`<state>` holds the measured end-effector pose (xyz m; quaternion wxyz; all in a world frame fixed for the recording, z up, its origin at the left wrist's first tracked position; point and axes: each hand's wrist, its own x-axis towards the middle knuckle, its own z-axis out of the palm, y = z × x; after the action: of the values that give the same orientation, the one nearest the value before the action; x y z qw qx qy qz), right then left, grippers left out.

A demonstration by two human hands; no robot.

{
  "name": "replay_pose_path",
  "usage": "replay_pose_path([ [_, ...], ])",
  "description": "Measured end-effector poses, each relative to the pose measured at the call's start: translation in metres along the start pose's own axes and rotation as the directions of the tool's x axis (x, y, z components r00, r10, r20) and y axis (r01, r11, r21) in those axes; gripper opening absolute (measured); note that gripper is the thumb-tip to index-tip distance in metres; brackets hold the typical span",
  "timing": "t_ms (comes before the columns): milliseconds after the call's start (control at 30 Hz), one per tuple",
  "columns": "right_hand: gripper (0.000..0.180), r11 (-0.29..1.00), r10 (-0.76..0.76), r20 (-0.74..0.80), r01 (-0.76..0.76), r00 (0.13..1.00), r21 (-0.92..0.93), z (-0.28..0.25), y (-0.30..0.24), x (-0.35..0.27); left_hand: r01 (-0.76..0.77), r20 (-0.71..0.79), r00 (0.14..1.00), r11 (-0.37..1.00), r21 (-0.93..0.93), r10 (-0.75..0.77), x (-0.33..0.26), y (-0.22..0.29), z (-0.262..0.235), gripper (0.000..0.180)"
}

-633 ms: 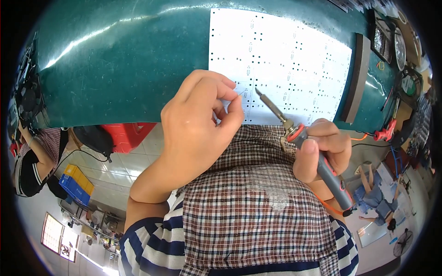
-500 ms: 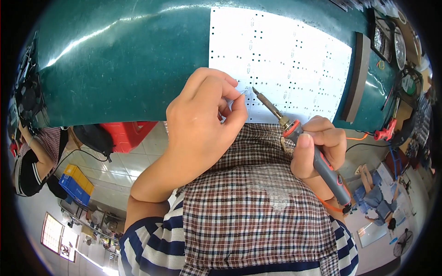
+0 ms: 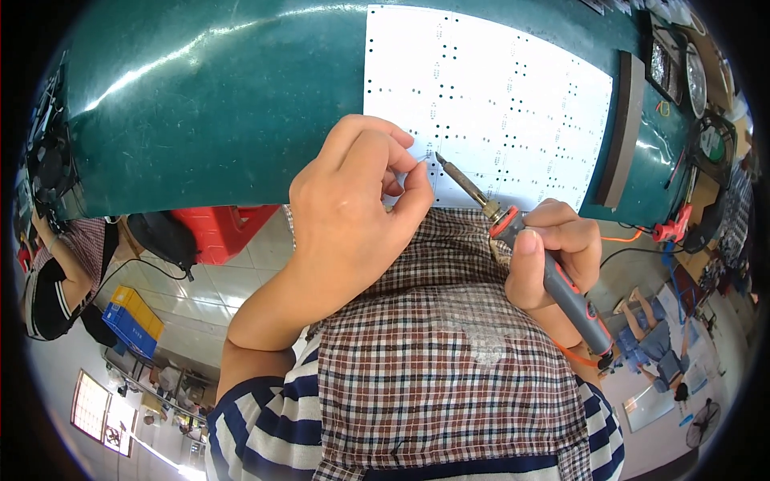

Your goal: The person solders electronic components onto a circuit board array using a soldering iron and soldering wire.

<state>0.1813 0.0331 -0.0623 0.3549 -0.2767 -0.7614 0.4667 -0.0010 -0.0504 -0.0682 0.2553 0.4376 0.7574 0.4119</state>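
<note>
Soldering at the white board

Your left hand point(image 3: 353, 216) pinches a thin wire point(image 3: 423, 159) at frame centre; your right hand point(image 3: 553, 260) grips the soldering iron point(image 3: 529, 252), its tip near the wire on the white board point(image 3: 513, 96).

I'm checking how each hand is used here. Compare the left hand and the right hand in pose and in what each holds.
The left hand pinches a thin solder wire between fingertips; the right hand wraps around the grey and red handle of a soldering iron. The left hand reaches over the white perforated board; the right hand stays back at the edge of the green table, only the iron's tip reaching the board. Both point to the same spot.
</note>
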Motion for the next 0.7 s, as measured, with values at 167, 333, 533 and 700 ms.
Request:
replay_pose_path([
  [167,0.022,1.000,0.000,-0.011,0.000,1.000,0.007,0.0017,0.0003,0.0003,0.001,-0.018,1.000,1.000,-0.004,-0.001,-0.0004,0.0003,0.0012,0.014],
  [333,0.022,1.000,0.005,-0.018,-0.005,1.000,-0.006,0.0013,0.0022,-0.0011,-0.001,-0.029,1.000,1.000,-0.017,0.001,0.0002,-0.0006,0.0027,0.013],
  [533,0.022,1.000,0.019,-0.011,-0.019,1.000,-0.021,0.0025,0.0030,0.0002,-0.008,-0.041,0.999,1.000,-0.021,0.008,0.0006,-0.0013,0.0045,0.012],
  [700,0.023,0.999,0.031,-0.005,-0.031,1.000,-0.033,0.0022,0.0021,0.0006,-0.030,-0.054,0.998,0.999,-0.014,0.029,0.0011,-0.0026,0.0065,0.012],
])
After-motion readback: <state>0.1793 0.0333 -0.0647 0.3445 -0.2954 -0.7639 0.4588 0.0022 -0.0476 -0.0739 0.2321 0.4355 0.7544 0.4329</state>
